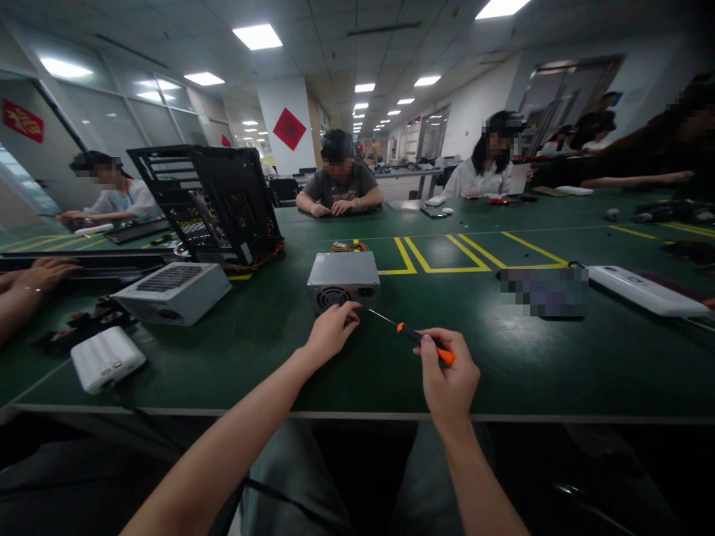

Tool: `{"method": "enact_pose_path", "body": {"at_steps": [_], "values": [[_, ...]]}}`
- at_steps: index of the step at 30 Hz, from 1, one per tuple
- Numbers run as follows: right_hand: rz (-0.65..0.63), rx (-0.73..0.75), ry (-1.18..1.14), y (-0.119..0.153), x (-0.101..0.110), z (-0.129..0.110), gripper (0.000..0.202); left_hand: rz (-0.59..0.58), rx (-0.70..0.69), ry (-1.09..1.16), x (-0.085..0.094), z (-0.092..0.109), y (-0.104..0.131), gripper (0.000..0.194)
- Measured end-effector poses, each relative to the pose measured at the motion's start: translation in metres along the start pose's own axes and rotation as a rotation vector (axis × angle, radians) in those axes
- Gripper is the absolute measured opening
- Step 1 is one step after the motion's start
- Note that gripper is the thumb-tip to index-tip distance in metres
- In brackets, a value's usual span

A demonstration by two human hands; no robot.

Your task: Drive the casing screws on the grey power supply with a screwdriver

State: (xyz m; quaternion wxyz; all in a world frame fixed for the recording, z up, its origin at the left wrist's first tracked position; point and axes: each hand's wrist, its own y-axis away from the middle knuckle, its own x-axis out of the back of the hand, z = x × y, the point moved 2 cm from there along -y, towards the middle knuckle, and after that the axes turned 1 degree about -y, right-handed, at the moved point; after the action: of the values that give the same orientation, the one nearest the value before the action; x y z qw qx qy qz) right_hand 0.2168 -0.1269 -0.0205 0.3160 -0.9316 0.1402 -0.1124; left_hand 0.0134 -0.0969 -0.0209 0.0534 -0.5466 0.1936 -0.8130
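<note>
A grey metal computer power supply (pixel 343 269) sits on the green table, its fan grille and socket facing me. My left hand (pixel 331 333) is at its lower front edge, fingers drawn together close to the screwdriver tip. Anything between those fingers is hidden or too small to make out. In my right hand (pixel 448 370) is a screwdriver (pixel 410 333) with an orange and black handle, its thin shaft pointing left toward the power supply's front. A bundle of coloured cables (pixel 349 247) shows behind the power supply.
Left of me are a second power supply (pixel 173 290), a white power bank (pixel 107 359) and a black computer case (pixel 215 201). A co-worker's hand (pixel 48 275) rests at the far left. On the right lies a long white device (pixel 642 289) with a cable. Other people sit across the table.
</note>
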Motion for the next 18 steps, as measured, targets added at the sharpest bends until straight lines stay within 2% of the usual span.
{"method": "enact_pose_path", "body": {"at_steps": [3,9,15,18], "values": [[-0.055,-0.008,0.042,0.0005,-0.0015,0.0009,0.011,-0.005,0.024,0.033,-0.0026,-0.0066,0.0014,0.037],[-0.155,-0.001,0.104,0.0004,-0.0055,-0.0018,0.01,-0.037,-0.011,0.062,-0.0076,-0.0035,0.0016,0.038],[-0.16,0.002,0.135,0.0,-0.0054,-0.0035,0.012,-0.045,-0.04,0.05,-0.008,-0.0057,0.0014,0.037],[-0.15,0.001,0.148,0.0001,-0.0047,-0.003,0.013,-0.036,-0.049,0.022,-0.0087,-0.0067,0.0014,0.029]]}}
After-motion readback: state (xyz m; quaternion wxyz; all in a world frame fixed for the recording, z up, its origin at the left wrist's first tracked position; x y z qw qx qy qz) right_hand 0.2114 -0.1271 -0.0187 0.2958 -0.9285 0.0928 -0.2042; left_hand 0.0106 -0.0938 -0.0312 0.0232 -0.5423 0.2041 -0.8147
